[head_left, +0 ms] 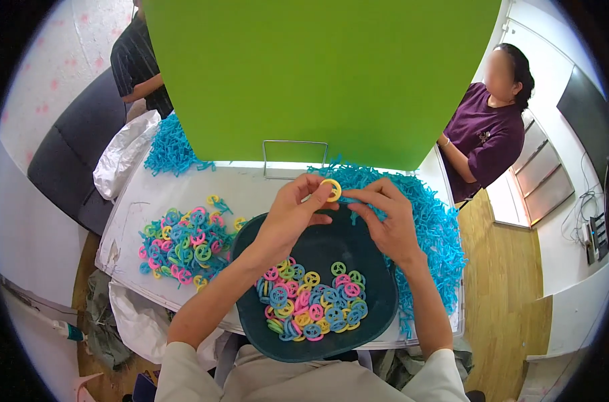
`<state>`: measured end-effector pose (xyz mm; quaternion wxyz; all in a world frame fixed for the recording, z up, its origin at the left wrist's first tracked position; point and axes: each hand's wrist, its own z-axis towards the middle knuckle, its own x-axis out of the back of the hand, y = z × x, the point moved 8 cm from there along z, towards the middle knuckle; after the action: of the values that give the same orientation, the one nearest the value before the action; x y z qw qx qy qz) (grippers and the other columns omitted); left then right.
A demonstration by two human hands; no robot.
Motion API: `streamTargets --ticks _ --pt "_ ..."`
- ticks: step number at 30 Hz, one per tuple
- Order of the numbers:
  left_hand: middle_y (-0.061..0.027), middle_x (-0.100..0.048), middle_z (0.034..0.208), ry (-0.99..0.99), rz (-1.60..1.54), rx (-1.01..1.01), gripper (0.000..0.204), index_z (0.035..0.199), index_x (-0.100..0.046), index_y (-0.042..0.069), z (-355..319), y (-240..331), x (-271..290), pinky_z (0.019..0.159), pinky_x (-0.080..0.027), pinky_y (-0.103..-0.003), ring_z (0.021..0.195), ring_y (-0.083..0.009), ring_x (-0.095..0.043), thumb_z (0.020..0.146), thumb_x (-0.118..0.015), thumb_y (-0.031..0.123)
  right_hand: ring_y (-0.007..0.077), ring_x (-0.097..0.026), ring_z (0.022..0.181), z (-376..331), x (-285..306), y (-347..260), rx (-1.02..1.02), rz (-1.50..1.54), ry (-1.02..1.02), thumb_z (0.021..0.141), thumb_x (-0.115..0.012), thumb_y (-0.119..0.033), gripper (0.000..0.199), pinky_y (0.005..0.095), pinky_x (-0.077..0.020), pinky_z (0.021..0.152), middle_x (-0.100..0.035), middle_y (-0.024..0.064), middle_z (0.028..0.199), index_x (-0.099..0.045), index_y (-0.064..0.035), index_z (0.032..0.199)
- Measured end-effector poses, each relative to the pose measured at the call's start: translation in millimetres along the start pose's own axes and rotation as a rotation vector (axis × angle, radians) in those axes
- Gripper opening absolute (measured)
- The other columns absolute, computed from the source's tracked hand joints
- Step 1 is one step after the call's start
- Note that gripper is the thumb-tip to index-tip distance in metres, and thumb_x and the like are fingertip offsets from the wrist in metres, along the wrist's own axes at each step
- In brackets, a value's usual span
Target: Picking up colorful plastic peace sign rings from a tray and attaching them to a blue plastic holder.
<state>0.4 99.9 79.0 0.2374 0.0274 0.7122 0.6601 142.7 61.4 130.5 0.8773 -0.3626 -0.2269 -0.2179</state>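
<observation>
Over the far part of a dark green basin (328, 242), my two hands meet. My left hand (285, 213) pinches a small yellow plastic wheel (338, 192) between thumb and fingers. My right hand (389, 220) has thumb and forefinger closed on a small blue plastic piece (348, 199), close beside the wheel; whether the two touch I cannot tell. Inside the basin lie many small spoked wheels (316, 311) in pink, yellow, blue and green. Left of it, a pile of coloured wheels with blue pieces (184, 244) rests on the white table (127, 224).
Loose blue pieces (428, 228) heap along the table's right side, with another heap (170, 147) at far left. A green panel (318, 80) rises behind a wire stand (295, 159). One person (495, 134) sits at right, another (140, 63) at left. A white sack (120, 157) lies beside the left heap.
</observation>
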Motion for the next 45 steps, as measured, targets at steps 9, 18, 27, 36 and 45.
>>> streamTargets --ticks 9,18,27,36,45 --pt "-0.0069 -0.062 0.099 -0.094 0.053 0.110 0.021 0.105 -0.053 0.002 1.2 -14.5 -5.4 0.081 -0.053 -0.027 0.092 -0.0138 -0.061 0.096 -0.056 0.020 0.0215 -0.065 0.087 -3.0 -6.7 13.2 -0.103 0.043 -0.024 0.073 -0.075 -0.001 0.034 0.0316 -0.0535 0.074 -0.064 0.0081 0.090 -0.060 -0.0031 0.104" --pt "-0.0095 -0.063 0.097 0.028 0.153 -0.209 0.011 0.100 -0.055 0.000 1.1 -3.3 4.0 0.081 -0.053 -0.026 0.087 -0.0145 -0.063 0.091 -0.059 0.003 0.0131 -0.062 0.088 -7.0 -17.6 31.8 -0.414 0.408 0.018 0.080 -0.072 -0.005 0.035 0.0277 -0.0518 0.074 -0.064 0.0066 0.104 -0.057 -0.0038 0.112" --pt "-0.0120 -0.063 0.103 0.085 0.286 -0.507 0.007 0.097 -0.056 -0.002 -15.4 17.1 -7.8 0.079 -0.053 -0.028 0.093 -0.0158 -0.062 0.091 -0.058 0.001 0.0140 -0.065 0.083 -27.9 -53.4 57.7 -0.731 0.977 -0.044 0.093 -0.061 -0.017 0.024 0.0282 -0.0539 0.079 -0.067 0.0081 0.092 -0.061 0.0010 0.108" --pt "-0.0084 -0.062 0.099 0.028 0.098 -0.327 0.013 0.099 -0.053 -0.001 -6.1 3.6 -2.0 0.077 -0.056 -0.028 0.091 -0.0124 -0.061 0.095 -0.056 0.011 0.0142 -0.066 0.083 -21.2 -29.5 45.8 -0.552 0.518 0.137 0.088 -0.065 -0.005 0.017 0.0248 -0.0548 0.074 -0.067 0.0095 0.093 -0.063 0.0048 0.102" --pt "-0.0082 -0.061 0.097 0.023 0.119 -0.316 0.014 0.098 -0.051 -0.001 -5.4 0.9 -4.3 0.078 -0.057 -0.029 0.091 -0.0126 -0.061 0.096 -0.055 0.012 0.0124 -0.065 0.084 -22.2 -28.8 44.6 -0.518 0.500 0.166 0.086 -0.066 -0.003 0.011 0.0228 -0.0534 0.071 -0.066 0.0083 0.091 -0.060 0.0026 0.093"
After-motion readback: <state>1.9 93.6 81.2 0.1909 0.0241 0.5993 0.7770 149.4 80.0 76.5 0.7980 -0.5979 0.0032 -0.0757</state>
